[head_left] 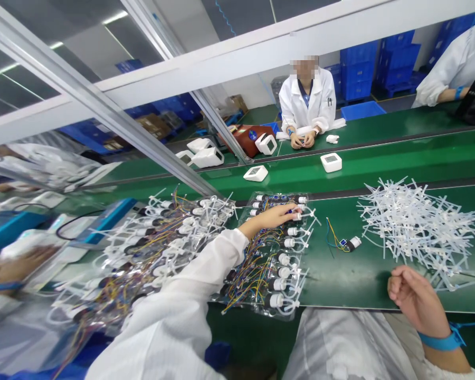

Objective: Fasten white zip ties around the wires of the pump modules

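Green workbench (340, 287) bearing, right, a heap of pale tubes (419, 227) and, left of it, a clear tray of wired motors (277, 285). The left hand (279, 215) rests at the tray's upper motors, grip indeterminable; the right hand (414, 293), fingers curled together, lies near the heap. A single wired motor (353, 243) lies between tray and heap.

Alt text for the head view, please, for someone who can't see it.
The left hand reaches onto a clear tray of wired, tubed parts; the right hand, blue-strapped, is loosely curled near a pile of translucent tubing. One loose wired part lies on the green bench between them. Beyond is a white-coated person.
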`<state>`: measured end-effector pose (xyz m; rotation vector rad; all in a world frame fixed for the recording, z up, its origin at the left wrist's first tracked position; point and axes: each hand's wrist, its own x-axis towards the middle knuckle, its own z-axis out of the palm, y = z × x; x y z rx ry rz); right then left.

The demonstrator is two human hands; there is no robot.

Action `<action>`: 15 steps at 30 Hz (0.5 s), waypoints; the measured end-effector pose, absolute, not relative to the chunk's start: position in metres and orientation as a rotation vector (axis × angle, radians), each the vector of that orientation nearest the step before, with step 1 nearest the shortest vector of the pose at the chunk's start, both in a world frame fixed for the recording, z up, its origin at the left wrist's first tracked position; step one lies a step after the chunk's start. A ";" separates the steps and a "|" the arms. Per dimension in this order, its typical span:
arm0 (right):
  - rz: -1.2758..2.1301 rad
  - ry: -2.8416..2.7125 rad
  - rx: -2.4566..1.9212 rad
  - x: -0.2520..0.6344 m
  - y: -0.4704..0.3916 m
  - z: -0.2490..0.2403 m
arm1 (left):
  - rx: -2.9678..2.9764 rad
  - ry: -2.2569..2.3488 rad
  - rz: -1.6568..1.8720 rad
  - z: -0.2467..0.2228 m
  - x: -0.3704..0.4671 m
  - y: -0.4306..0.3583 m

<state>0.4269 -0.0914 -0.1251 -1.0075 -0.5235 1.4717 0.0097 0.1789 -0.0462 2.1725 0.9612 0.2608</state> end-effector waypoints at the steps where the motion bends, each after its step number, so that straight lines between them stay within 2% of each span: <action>1: 1.471 -0.526 -1.007 0.427 -0.091 -0.125 | 2.207 0.922 0.218 -0.046 0.010 0.177; 7: 1.498 -0.498 -0.987 0.428 -0.092 -0.127 | 2.342 0.814 0.132 -0.048 0.008 0.171; 15: 1.503 -0.499 -0.983 0.429 -0.093 -0.129 | 2.441 0.802 0.220 -0.048 -0.002 0.178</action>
